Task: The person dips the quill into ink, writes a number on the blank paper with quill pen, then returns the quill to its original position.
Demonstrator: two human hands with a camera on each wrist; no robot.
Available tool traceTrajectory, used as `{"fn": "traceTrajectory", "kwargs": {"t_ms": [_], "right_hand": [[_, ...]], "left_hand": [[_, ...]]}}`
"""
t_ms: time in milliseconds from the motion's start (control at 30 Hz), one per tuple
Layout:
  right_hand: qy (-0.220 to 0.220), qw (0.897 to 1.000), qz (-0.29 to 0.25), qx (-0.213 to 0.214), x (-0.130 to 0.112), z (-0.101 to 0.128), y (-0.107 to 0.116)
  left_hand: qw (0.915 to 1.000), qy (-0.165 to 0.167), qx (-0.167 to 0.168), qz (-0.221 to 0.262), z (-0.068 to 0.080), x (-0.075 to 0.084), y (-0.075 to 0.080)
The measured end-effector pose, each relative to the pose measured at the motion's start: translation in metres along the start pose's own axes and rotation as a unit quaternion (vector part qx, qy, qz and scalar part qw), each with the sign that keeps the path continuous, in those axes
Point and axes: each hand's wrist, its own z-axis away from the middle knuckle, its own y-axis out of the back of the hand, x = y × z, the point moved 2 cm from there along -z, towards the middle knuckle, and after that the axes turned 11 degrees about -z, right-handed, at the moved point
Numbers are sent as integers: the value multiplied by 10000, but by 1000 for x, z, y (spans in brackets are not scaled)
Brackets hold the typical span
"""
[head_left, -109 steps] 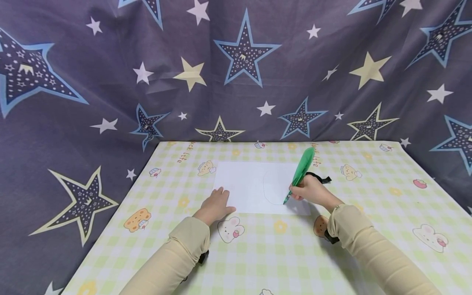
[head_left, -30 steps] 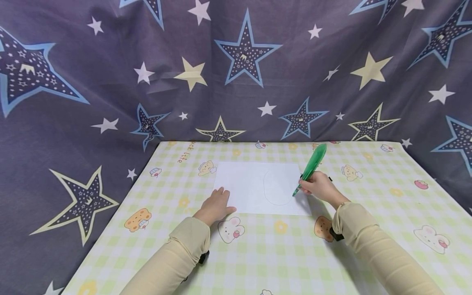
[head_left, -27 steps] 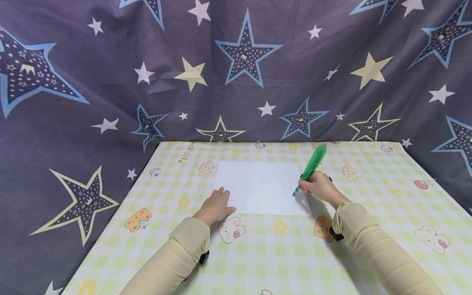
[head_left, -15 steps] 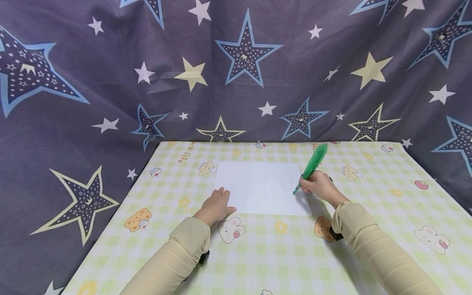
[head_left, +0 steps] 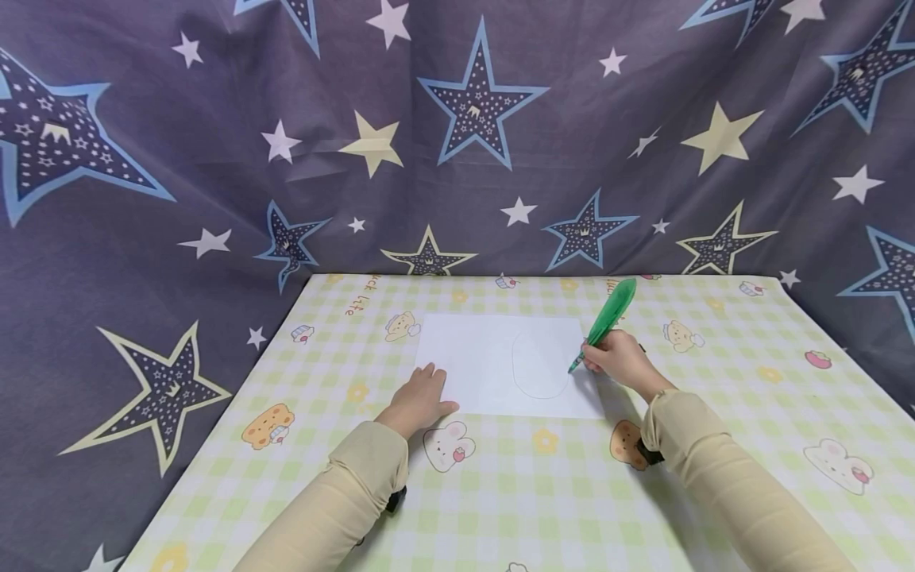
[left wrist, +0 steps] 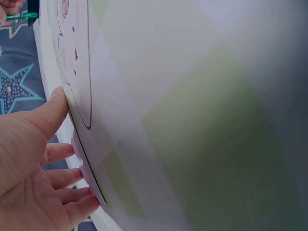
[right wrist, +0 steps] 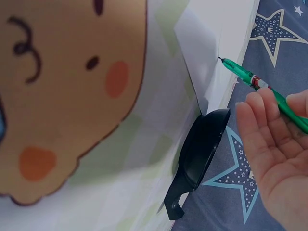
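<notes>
Left hand (head_left: 422,395) first: you have it flat, fingers straight and slightly spread, pressing the near left corner of the white sheet (head_left: 472,357) onto the checked tablecloth (head_left: 500,492); the left wrist view shows the fingers relaxed against the surface, holding nothing; beyond it, at the far left of the cloth, sits a small bear print (head_left: 400,326). Moving right, the sheet lies in the far middle of the table, its long axis running left to right, and on its right half stands a thin drawn loop (head_left: 540,365), tall and rounded, that looks almost closed at its right side. Right of that, your right hand (head_left: 620,359) pinches the green pen (head_left: 606,321), fingers curled round the lower barrel; the pen leans up and away to the far right, while its tip (right wrist: 220,58) meets the paper at the loop's right edge, just left of your knuckles; so the line lies to the left of this hand, and this hand is plainly the nearer one. A black clip-like object (right wrist: 199,149) lies under the palm, partly hidden; star-patterned curtain (head_left: 457,135) behind.
</notes>
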Motion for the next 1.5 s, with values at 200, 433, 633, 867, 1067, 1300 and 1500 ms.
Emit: {"fn": "traceTrajectory", "kwargs": {"t_ms": [200,433,633,867,1067,1300,1500], "right_hand": [[25,10000,36,-9,-1,-2,0],[114,9999,117,47,-3,-4,-2],[22,9997,235,33,-3,-4,-2],[19,9992,388,37,-4,-5,-3],[161,9984,531,112,-3,-7,-4],[198,9975,659,161,-4,-8,-5],[272,9974,641,186,-5,-9,-7]], "left_hand": [[10000,20,-29,-8,1,0,0],[10000,25,-29,32,1,-1,0],[10000,37,-40,73,1,-2,0],[10000,-25,-37,61,1,-3,0],[10000,-34,-33,32,1,-2,0],[9999,-27,-22,120,0,-3,-1],[9999,-26,-28,101,1,-3,0]]}}
